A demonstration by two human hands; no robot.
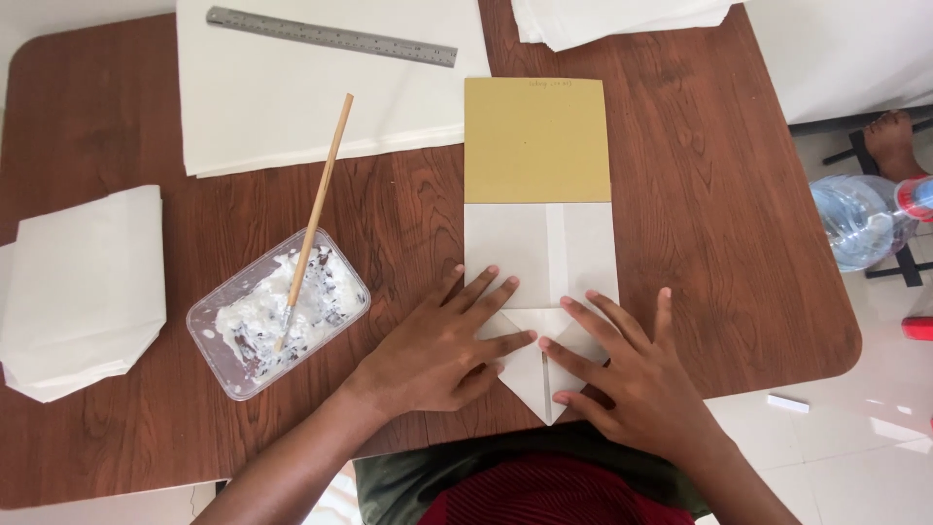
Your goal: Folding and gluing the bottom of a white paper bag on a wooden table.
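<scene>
Here you have both hands flat on the folded white paper [540, 277], which lies on the brown table [739, 253] right in front of you, near the table's near edge. Your left hand [442, 350] is spread open, palm down, with the fingers stretched toward the right, and it presses the left flap of the fold; it grips nothing. Your right hand [627, 374] is also open and flat, fingers pointing to the left, and it presses the right flap, so the two index fingers almost meet in the middle. Held like this, the two flaps stay down and make a point [542, 399] toward your body. A yellow-brown card [536, 141] sticks out of the far end of the paper, probably as a stiff form that keeps the folds straight. To the left of your hands stands a clear plastic tray [277, 313] with white paste in it, and a brush with a wooden handle [316, 214] leans in it, near enough to reach. Farther away lies a stack of white sheets [292, 107] with a steel ruler [330, 36] on top. At the left edge there is a pile of folded white paper [83, 287]. On the floor to the right you can see a plastic water bottle [860, 219].
</scene>
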